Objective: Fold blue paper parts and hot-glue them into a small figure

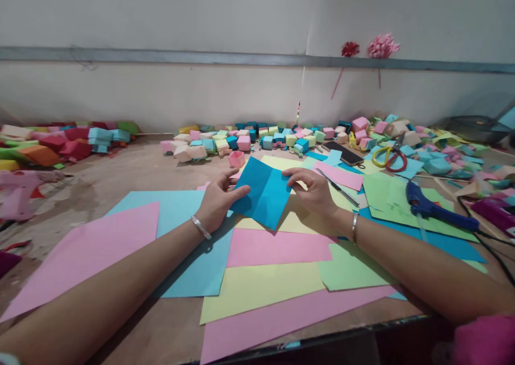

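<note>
Here, lettering: anything printed on the phone [343, 154] or the blue glue gun [436, 210] is too small or blurred to read.
Blue sheet: the creased blue sheet [263, 193] is held up, tilted, above the layered papers, in front of a small pink box [236, 159].
Left hand: the left hand [220, 196] pinches its left edge, thumb on top.
Right hand: the right hand [311, 188] pinches its upper right edge between thumb and fingers.
In the way: the left forearm crosses a pink sheet [100, 241] and a light blue sheet [197, 268]; the right covers part of a green sheet [354, 268].
Right side: scissors [396, 147] near the phone, and paper scraps [438, 165] beyond.
Far edge: paper cubes [243, 142] in rows, more heaped at left.
Left side: a pink glue gun [18, 191].
Table: brown, scuffed table [120, 169].
Room: pale wall [201, 11], grey rail [241, 58], red flower [350, 49] and pink flower [383, 46] against it.
</note>
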Demonstrator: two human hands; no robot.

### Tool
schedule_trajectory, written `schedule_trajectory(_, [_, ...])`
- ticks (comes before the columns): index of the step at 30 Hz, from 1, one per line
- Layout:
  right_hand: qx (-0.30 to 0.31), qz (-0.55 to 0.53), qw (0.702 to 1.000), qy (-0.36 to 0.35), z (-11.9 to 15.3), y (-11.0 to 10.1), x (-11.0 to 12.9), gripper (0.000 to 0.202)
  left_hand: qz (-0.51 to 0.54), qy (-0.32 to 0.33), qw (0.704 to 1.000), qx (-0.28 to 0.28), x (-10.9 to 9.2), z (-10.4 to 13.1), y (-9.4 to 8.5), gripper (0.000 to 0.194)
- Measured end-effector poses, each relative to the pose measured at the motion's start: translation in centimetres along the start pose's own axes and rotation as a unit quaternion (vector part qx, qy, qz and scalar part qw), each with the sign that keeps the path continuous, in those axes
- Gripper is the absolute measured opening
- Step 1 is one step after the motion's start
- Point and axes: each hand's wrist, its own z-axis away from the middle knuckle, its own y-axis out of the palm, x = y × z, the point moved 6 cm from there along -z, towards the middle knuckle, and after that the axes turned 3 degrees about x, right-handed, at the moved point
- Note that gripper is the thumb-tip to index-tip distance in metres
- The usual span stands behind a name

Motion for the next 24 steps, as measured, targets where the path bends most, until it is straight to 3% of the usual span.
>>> schedule_trajectory(3, [0.053, 0.095, 0.994, -0.002, 0.1, 0.8, -0.4, 0.024, -0.137, 0.03, 0.99, -0.005, -0.2, 0.1, 0.0, 0.075])
schedule_trajectory(5, [0.093, 0.19, 0.977, -0.041, 0.2, 1.5, -0.2, 0.028, -0.191, 0.047, 0.98, -0.02, -0.4, 0.2, -0.1, 0.074])
schedule_trajectory(8, [0.136, 0.288, 0.937, -0.141, 0.7, 2.5, 1.0, 0.033, -0.19, 0.056, 0.98, -0.036, -0.5, 0.3, -0.2, 0.073])
schedule_trajectory(12, [0.188, 0.32, 0.896, -0.243, 1.7, 3.4, 3.2, 0.028, -0.146, 0.047, 0.987, -0.045, -0.4, 0.3, -0.2, 0.072])
schedule_trajectory(16, [0.198, 0.315, 0.889, -0.268, 2.1, 3.6, 4.3, 0.025, -0.133, 0.041, 0.989, -0.043, -0.1, 0.3, -0.2, 0.072])
schedule_trajectory(21, [0.176, 0.3, 0.905, -0.245, 1.8, 3.2, 3.6, 0.023, -0.147, 0.056, 0.987, -0.03, 0.0, 0.1, -0.2, 0.068])
schedule_trajectory(24, [0.216, 0.274, 0.905, -0.245, 1.7, 3.4, 2.9, 0.022, -0.167, 0.076, 0.982, -0.041, -0.2, 0.2, -0.3, 0.066])
